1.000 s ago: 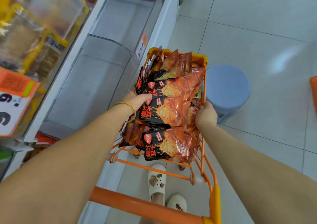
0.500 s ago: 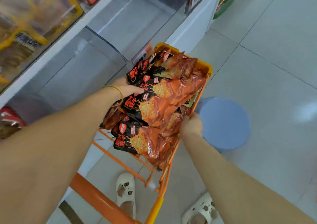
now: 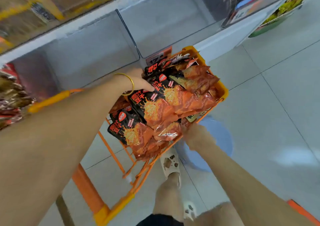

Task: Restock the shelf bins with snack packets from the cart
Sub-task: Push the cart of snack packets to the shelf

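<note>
An orange wire cart [image 3: 222, 90] holds a heap of red-and-black snack packets [image 3: 166, 104]. My left hand [image 3: 138, 82], with a gold bangle at the wrist, grips the left side of the top stack, thumb lying over a packet. My right hand [image 3: 195, 134] grips the stack's right underside at the cart's near rim, its fingers hidden under the packets. Clear shelf bins [image 3: 97, 45] stand just left of and behind the cart; their insides look bare.
A pale blue round stool [image 3: 220, 139] stands on the tiled floor right of the cart. Filled bins of other snacks sit on the upper shelf [image 3: 52, 4] and at far left. My feet in white slippers are below the cart. An orange edge shows bottom right.
The view has swung and tilted, so the cart now sits diagonally and the bins are nearer the packets. Both hands keep their hold on the stack, which looks slightly raised.
</note>
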Demonstrator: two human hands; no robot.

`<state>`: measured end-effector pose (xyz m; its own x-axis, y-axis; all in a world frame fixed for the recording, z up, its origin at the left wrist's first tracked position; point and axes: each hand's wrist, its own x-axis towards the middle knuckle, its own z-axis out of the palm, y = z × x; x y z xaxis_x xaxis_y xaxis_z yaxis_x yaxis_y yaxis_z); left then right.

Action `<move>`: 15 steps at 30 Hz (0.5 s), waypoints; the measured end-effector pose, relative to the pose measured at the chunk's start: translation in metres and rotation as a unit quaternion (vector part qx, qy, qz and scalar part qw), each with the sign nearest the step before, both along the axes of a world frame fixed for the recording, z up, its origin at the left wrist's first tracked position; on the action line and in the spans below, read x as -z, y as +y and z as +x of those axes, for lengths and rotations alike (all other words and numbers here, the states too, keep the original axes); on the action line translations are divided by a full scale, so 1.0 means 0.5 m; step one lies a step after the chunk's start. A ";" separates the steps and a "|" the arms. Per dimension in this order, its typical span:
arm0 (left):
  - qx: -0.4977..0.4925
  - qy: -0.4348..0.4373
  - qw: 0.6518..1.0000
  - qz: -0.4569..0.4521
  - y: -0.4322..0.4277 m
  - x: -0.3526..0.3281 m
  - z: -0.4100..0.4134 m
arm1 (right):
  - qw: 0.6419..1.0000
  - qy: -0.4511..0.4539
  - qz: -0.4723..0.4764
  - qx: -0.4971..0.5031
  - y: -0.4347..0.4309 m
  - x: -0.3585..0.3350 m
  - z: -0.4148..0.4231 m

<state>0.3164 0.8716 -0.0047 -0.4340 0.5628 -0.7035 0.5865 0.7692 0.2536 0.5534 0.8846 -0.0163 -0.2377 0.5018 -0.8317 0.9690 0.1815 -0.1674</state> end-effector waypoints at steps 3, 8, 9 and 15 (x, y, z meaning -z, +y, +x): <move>-0.012 -0.007 1.000 0.019 0.005 0.004 0.008 | 0.989 -0.013 0.107 -0.097 0.083 -0.075 -0.042; -0.051 0.083 0.989 0.111 -0.012 -0.005 0.031 | 0.909 0.197 0.290 -0.226 0.157 -0.101 -0.152; -0.055 0.105 0.985 0.125 -0.020 -0.008 0.035 | 0.881 0.245 0.308 -0.262 0.163 -0.090 -0.169; -0.113 0.161 0.976 0.095 -0.055 -0.002 0.061 | 0.794 0.337 0.293 -0.412 0.199 -0.007 -0.233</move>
<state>0.3470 0.8440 -0.0036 -0.7434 0.5334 -0.4035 0.4794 0.8457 0.2345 0.4370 0.9843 -0.0129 -0.9784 0.1987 -0.0567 0.2066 0.9458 -0.2506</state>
